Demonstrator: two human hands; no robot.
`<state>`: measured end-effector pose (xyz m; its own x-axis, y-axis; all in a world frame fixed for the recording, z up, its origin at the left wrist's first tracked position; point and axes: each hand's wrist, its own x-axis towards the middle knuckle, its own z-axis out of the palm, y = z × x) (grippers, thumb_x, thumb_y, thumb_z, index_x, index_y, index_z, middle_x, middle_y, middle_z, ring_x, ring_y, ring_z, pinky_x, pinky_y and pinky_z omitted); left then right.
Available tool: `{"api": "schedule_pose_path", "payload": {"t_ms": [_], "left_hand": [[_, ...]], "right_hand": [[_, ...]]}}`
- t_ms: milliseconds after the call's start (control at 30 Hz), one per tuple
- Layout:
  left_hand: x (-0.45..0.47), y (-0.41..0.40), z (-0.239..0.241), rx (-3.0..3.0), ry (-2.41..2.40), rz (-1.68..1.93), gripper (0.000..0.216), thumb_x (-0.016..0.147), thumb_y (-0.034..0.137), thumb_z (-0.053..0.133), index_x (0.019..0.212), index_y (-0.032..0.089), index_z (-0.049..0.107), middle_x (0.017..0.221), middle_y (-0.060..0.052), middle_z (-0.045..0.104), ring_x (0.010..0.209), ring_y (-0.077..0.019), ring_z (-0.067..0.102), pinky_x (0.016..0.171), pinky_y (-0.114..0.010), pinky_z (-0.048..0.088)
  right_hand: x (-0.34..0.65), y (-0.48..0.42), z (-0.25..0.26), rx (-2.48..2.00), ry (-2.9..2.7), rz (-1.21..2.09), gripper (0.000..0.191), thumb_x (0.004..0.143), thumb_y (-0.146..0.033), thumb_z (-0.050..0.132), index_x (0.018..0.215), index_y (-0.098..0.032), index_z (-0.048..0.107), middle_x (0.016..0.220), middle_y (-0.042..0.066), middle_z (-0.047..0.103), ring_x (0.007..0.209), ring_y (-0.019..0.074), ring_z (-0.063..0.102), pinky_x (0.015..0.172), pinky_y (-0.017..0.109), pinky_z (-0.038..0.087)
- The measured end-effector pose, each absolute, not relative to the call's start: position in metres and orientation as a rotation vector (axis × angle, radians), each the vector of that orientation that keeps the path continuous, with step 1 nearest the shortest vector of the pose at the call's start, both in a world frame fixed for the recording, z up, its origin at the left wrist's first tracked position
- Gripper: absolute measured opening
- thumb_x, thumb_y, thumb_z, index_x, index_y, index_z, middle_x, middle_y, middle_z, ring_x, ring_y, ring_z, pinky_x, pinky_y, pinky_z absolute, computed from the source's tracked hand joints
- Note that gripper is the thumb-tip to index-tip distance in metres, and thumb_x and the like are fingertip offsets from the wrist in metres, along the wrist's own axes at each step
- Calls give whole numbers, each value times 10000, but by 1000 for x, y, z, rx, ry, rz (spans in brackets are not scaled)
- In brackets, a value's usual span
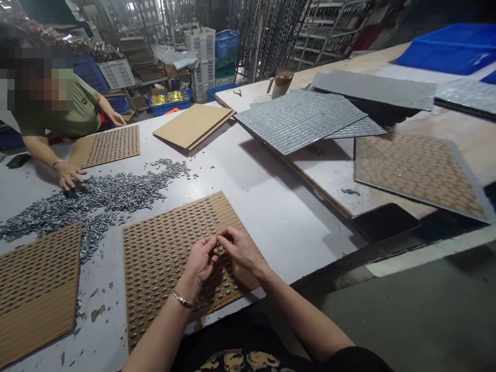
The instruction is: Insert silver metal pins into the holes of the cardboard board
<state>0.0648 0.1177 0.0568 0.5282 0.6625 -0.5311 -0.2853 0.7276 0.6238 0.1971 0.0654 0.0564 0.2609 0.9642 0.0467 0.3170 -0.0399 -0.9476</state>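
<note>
My left hand [201,261] and my right hand [238,247] meet fingertip to fingertip above a brown perforated board [163,243] that lies on the grey table in front of me. Both hands are pinched together on something small between the fingertips, too small to name. A silver bracelet sits on my left wrist. Many of the board's oval slots hold small grey metal pieces. A loose heap of the same grey pieces [101,196] spreads across the table to the upper left of the board.
Another perforated board [36,289] lies at the left, a third [112,145] farther back. A seated person's hand [68,175] rests on the heap. Plain brown boards [194,125], silver sheets [300,119], a patterned panel [414,170], blue crates [449,49] and racks stand behind.
</note>
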Motion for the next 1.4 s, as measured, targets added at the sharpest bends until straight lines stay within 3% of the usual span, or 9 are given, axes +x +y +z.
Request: {"api": "schedule_pose_path", "payload": {"t_ms": [167,300,567,667,767,867,1033,1200,1400], "left_hand": [[65,121,59,432,949,658,77,793,88,636,851,107,588,745,-55,631,551,-63,537,449,-136,410],[61,124,60,469,1005,686,54,843,94,560,852,133,524,785,-99,668,528,-75,538,425,-151,398],[49,126,58,570,986,727,305,690,299,783,777,131,544,740,-42,640,489,-48,494,371,-128,330],[45,126,59,571,1001,742,367,628,346,820,829,115,618,619,25,555,424,-25,417,334,-121,239],[45,122,60,542,945,763,388,640,326,813,913,99,655,631,22,550,466,-29,447,374,-119,292],[47,117,63,512,843,744,372,646,223,805,960,113,639,738,-21,621,564,-53,523,465,-137,392],[58,112,64,593,863,699,340,620,264,827,832,145,588,738,-20,641,529,-61,513,416,-142,347],[66,109,59,631,896,658,362,571,269,854,789,121,605,663,15,583,493,-43,476,400,-141,323],[59,118,57,517,990,716,163,725,108,692,848,127,587,748,-44,646,563,-69,545,460,-147,403]], "right_hand": [[217,87,39,-1856,-1145,649,190,852,-311,531,779,-186,655,757,13,684,701,157,605,669,254,439],[220,106,34,-2074,-1194,570,205,863,-314,532,796,-201,689,792,29,709,736,171,622,694,259,425],[205,113,36,-2317,-1314,500,198,903,-264,496,843,-184,667,856,68,708,785,172,625,716,255,405],[207,114,35,-2288,-1307,534,146,884,-248,521,914,-170,640,851,75,698,780,183,625,719,268,422],[206,105,41,-2068,-1222,549,202,867,-256,545,1034,-157,600,802,50,688,737,180,621,706,274,449],[202,85,54,-1785,-1202,600,181,883,-306,519,941,-180,635,800,32,687,722,165,615,687,269,465],[193,57,69,-1589,-1194,842,212,877,-334,526,867,-175,666,797,26,689,713,153,608,650,253,468],[199,57,62,-1635,-1165,896,187,841,-319,555,762,-172,640,696,-4,640,635,131,565,582,226,430],[220,83,39,-1878,-1168,695,172,801,-264,528,712,-181,650,671,-10,646,629,140,563,612,239,407]]}}
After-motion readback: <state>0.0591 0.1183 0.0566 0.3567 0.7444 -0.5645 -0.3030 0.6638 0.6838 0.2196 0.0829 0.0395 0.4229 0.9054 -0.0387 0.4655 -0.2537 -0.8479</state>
